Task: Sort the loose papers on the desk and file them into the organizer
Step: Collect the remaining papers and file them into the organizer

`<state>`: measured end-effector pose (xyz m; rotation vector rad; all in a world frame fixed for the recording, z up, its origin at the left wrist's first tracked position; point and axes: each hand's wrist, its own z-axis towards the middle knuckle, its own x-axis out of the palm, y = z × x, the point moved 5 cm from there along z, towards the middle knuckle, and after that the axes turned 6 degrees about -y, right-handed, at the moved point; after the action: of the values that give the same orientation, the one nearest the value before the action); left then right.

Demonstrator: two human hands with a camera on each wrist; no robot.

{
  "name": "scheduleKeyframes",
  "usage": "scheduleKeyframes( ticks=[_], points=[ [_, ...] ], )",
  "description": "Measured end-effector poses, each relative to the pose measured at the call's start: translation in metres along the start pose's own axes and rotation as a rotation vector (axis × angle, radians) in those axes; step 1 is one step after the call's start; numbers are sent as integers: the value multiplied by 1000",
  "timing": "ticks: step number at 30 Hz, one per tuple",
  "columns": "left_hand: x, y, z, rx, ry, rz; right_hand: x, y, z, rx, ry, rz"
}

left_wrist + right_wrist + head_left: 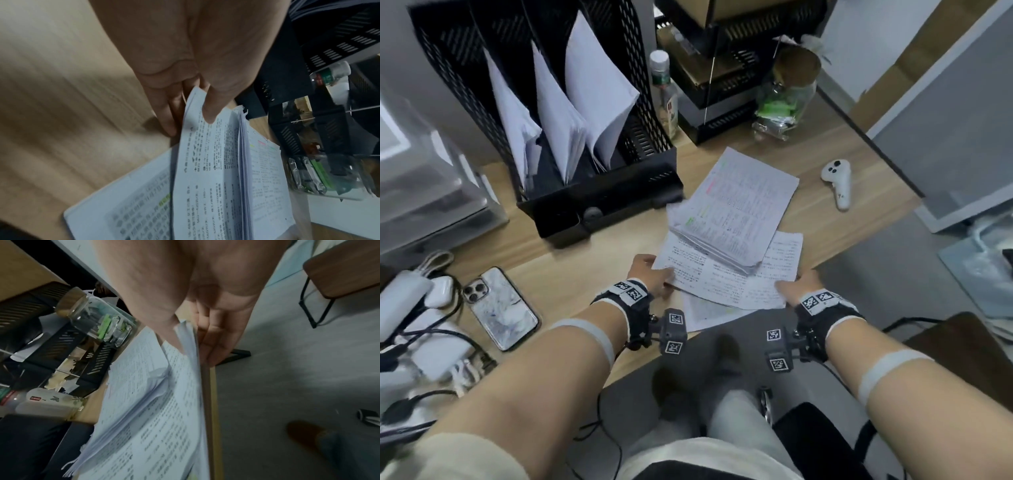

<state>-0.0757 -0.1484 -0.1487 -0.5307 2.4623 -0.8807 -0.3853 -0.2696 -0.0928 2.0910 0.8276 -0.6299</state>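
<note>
Papers [729, 219] on wooden desk [571, 260]

1. We see a pale, wood-grained desk [571, 270].
2. At its back stands the black organizer [599, 202] with punched mesh sides, holding plain white sheets [599, 92].
3. Just right of the organizer, the white papers [739, 212] bear dense black print with pink and green highlighter marks.
4. Left of the organizer's front lies a phone [500, 308] in a white marbled case.
5. Far right of the organizer rests a white controller [837, 181].
6. Behind the papers, a clear jar [787, 92] has a brown lid and green packets inside.
</note>
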Motion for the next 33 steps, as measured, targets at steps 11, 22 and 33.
scheduleKeyframes(
  ticks=[11,22,33],
  points=[
    [-11,-2,-19,-32,-39,-150,30,-6,-16,174,662,69],
    [-52,34,-23,-77,-150,18,26,54,30,-241,414,-304],
    [-73,37,-47,-61,-263,-26,52,65,15,-279,446,-429]
  ],
)
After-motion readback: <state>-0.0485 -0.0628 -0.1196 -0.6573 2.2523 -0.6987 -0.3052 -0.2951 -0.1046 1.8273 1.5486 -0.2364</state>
